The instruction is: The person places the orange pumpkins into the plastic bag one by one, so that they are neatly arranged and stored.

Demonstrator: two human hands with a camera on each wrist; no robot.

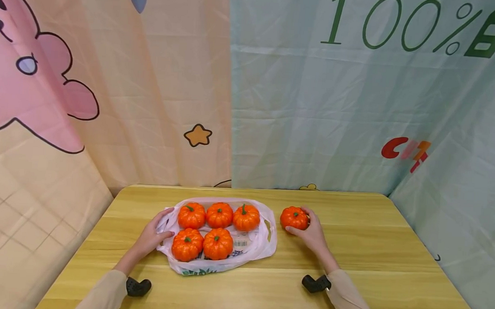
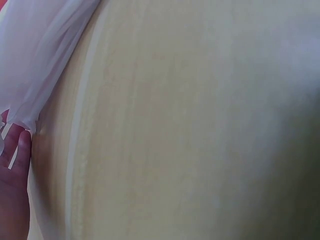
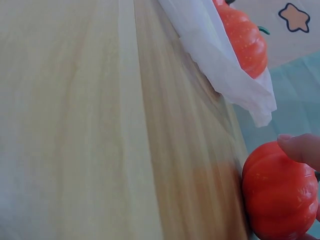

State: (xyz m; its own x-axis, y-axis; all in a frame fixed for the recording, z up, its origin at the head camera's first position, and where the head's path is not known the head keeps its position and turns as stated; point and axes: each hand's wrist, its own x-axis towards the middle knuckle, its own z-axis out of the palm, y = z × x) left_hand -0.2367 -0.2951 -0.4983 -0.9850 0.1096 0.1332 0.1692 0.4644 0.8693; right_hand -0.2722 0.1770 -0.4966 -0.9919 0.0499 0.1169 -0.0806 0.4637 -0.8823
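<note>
A small orange pumpkin [image 1: 293,218] is to the right of a white plastic bag [image 1: 252,254], apart from it. My right hand [image 1: 313,230] grips this pumpkin from its right side, thumb at the front and fingers behind. In the right wrist view the thumb lies over the pumpkin [image 3: 277,192]; whether it touches the table I cannot tell. My left hand [image 1: 151,236] touches the bag's left edge, thumb and fingers spread. Its fingertips are partly hidden by the bag [image 2: 42,55] in the left wrist view. Several more pumpkins [image 1: 219,215] sit on the spread-out bag in two rows.
The bag lies on a wooden table [image 1: 240,299] and has a handle hole at its right end. Printed curtains [image 1: 309,106] hang behind the table and at both sides. Black wrist-worn devices [image 1: 316,283] sit at both sleeves.
</note>
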